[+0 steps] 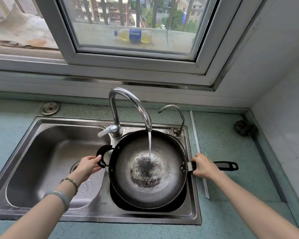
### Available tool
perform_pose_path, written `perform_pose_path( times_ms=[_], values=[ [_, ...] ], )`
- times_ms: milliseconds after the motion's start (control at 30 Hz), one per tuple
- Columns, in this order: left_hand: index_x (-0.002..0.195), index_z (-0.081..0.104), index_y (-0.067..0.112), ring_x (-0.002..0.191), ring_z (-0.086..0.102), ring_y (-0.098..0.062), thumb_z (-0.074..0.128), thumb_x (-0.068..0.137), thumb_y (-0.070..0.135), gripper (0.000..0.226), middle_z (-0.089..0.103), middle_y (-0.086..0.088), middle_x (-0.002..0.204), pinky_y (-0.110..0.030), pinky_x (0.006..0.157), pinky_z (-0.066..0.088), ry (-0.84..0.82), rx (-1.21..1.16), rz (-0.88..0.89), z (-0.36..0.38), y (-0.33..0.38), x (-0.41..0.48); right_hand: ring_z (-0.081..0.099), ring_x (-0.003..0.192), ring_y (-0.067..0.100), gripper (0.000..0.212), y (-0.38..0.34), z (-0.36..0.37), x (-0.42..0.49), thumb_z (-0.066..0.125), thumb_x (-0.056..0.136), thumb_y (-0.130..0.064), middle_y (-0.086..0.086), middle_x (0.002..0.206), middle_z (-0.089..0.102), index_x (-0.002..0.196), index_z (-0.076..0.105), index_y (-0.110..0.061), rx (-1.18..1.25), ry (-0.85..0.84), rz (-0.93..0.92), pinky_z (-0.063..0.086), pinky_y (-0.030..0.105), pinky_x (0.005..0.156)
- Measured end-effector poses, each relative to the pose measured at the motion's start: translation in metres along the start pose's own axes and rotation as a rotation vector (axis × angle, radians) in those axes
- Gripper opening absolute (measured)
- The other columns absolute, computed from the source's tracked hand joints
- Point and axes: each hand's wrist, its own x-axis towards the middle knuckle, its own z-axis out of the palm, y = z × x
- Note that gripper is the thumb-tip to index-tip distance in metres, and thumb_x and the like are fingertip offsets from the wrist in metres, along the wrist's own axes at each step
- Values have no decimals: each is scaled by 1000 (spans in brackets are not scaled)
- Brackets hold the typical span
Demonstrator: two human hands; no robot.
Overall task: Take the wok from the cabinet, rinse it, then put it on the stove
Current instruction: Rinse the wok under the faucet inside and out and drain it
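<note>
One wok [169, 171], two hands [89, 165] [203, 165], two taps [133, 104] [175, 109], two sink basins [50, 161] [118, 200], one bottle [133, 36], one scourer [244, 127], two bracelets [70, 181] [59, 195].

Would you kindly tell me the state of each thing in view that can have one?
Dark round metal wok: upright over the steel sink, water landing inside.
Tall chrome tap: running.
Small curved side tap: not running.
Left hand: grips the wok's black loop handle.
Right hand: grips the wok's long handle.
Clear plastic bottle with blue label: lying on its side, capped.
</note>
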Motion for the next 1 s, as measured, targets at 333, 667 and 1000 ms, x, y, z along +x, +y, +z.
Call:
perform_pose_path(
  times_ms=[333, 667, 1000],
  values=[
    [128, 42, -12, 93, 58, -33, 56, 93, 9, 44, 60, -17, 86, -41, 92, 48, 41, 36, 30, 4, -11, 10, 56, 97, 22, 30, 1, 7, -6, 70, 70, -15, 2, 104, 57, 98, 58, -16, 12, 17, 15, 46, 30, 76],
    [124, 47, -14, 75, 55, -23, 58, 91, 11, 42, 57, -17, 86, -17, 55, 52, 28, 186, -22, 1, -11, 12, 54, 105, 26, 44, -9, -1, -5, 76, 72, -31, 8, 113, 55, 106, 55, -12, -77, -77, 53, 43, 33, 79],
    [126, 54, -2, 108, 57, -23, 63, 88, 30, 51, 59, -15, 121, -39, 96, 49, 155, 234, 375, -6, 57, 8, 59, 96, 14, 28, -123, -103, -2, 62, 85, -14, 0, 102, 64, 113, 63, -13, 513, 257, -189, 43, 22, 85]
  ],
)
